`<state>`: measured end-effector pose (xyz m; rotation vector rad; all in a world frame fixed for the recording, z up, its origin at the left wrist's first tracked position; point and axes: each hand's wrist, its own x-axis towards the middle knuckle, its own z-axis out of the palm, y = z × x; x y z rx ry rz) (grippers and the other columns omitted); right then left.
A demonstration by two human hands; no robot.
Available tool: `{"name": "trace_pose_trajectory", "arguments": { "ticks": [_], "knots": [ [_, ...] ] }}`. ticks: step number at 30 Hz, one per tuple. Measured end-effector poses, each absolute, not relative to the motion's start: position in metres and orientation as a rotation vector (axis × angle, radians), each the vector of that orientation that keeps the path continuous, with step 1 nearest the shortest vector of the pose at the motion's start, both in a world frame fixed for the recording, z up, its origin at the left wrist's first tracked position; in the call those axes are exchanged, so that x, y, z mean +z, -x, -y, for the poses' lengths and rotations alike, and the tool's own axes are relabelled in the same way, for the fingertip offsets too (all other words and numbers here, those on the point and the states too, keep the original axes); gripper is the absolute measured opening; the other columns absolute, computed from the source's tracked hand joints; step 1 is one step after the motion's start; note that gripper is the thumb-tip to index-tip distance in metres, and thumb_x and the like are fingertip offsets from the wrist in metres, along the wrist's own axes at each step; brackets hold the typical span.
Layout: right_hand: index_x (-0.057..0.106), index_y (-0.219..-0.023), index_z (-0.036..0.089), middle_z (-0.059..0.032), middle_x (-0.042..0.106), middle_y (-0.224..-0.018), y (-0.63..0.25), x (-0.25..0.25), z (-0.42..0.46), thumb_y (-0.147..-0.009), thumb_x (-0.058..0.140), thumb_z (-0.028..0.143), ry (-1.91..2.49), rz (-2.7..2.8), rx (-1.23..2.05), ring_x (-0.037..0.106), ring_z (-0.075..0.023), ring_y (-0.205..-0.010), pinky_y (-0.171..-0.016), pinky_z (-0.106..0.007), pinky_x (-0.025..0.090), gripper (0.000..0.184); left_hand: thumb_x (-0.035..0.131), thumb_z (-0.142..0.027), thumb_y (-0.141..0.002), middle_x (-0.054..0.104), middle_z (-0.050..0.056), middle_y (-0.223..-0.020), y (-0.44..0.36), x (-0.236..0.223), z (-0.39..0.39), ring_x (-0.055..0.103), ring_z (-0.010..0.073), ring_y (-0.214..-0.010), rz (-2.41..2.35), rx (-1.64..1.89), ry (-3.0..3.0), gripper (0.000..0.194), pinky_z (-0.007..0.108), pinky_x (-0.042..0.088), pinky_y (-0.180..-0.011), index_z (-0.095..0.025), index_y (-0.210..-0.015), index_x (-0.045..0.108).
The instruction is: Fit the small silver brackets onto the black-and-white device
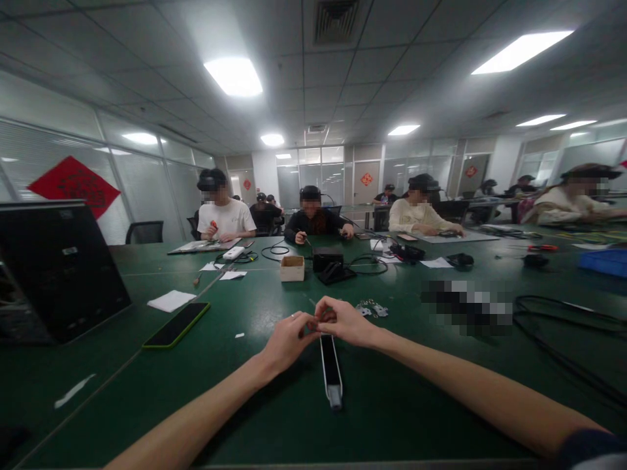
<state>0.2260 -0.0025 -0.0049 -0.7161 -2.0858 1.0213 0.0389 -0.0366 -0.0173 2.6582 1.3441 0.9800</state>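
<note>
A long, narrow device with a white rim and dark inside [331, 362] lies on the green table, its grey end [335, 397] toward me. At its far end my left hand [289, 339] and my right hand [349, 323] meet, fingertips pinched close together. What sits between the fingertips is too small and covered to make out. The fingers hide the far tip of the device. Just beyond my right hand, several small metal parts [373, 308] are scattered on the table.
Left of my hands lie a green-edged phone [177, 325], white paper [171, 300] and a black computer case [59, 267]. Ahead stand an open cardboard box [292, 269] and a black box [328, 259]. Black cables [543, 333] curl at right. Several people sit across the table.
</note>
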Motion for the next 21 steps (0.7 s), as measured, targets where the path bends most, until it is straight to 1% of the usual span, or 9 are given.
{"name": "trace_pose_trajectory", "arguments": {
  "ticks": [4,7,10,14,17,21],
  "knots": [
    [0.052,-0.086,0.017,-0.0004,0.061,-0.084,-0.226,-0.009,0.0,-0.073,0.068,0.023,0.724,2.014,1.06,0.065,-0.0165,-0.078,-0.068,-0.028,0.052,0.021,0.064,-0.022,-0.083,0.065,0.0,-0.079,-0.038,-0.017,0.035,0.059,0.0123,-0.067,-1.363,0.98,-2.68,0.006,0.022,0.044,-0.063,-0.019,-0.087,0.065],
    [0.053,-0.089,0.018,-0.0012,0.062,-0.088,-0.228,-0.005,0.002,-0.077,0.065,0.025,0.718,2.044,1.028,0.065,-0.0165,-0.081,-0.072,-0.03,0.053,0.018,0.061,-0.022,-0.085,0.065,0.001,-0.078,-0.037,-0.016,0.034,0.058,0.0117,-0.066,-1.365,0.966,-2.68,0.009,0.022,0.044,-0.064,-0.019,-0.09,0.068],
    [0.056,-0.091,0.017,-0.003,0.063,-0.091,-0.234,0.001,0.007,-0.081,0.061,0.023,0.754,2.151,0.798,0.063,-0.0155,-0.08,-0.073,-0.029,0.052,0.013,0.06,-0.021,-0.084,0.065,0.002,-0.081,-0.034,-0.013,0.032,0.058,0.0114,-0.066,-1.378,0.925,-2.646,0.012,0.022,0.044,-0.064,-0.018,-0.092,0.069],
    [0.059,-0.09,0.015,-0.0047,0.063,-0.089,-0.252,-0.005,0.01,-0.084,0.056,0.02,0.85,2.227,0.443,0.058,-0.015,-0.077,-0.072,-0.03,0.05,0.008,0.059,-0.019,-0.082,0.065,0.002,-0.081,-0.028,-0.007,0.031,0.057,0.0113,-0.066,-1.384,0.754,-2.573,0.014,0.021,0.044,-0.064,-0.018,-0.092,0.07],
    [0.06,-0.091,0.015,-0.0054,0.062,-0.088,-0.266,-0.019,0.009,-0.086,0.053,0.02,0.911,2.279,0.349,0.057,-0.0153,-0.077,-0.07,-0.029,0.049,0.01,0.058,-0.021,-0.082,0.067,0.001,-0.081,-0.025,-0.004,0.031,0.057,0.0115,-0.065,-1.39,0.633,-2.512,0.015,0.021,0.044,-0.064,-0.018,-0.091,0.07],
    [0.062,-0.09,0.015,-0.0053,0.062,-0.087,-0.272,-0.033,0.009,-0.087,0.052,0.022,0.947,2.386,0.315,0.056,-0.0154,-0.076,-0.07,-0.029,0.047,0.012,0.059,-0.025,-0.08,0.069,0.001,-0.083,-0.027,-0.004,0.031,0.058,0.0127,-0.067,-1.421,0.607,-2.43,0.017,0.021,0.045,-0.064,-0.017,-0.09,0.071]
  ]
}}
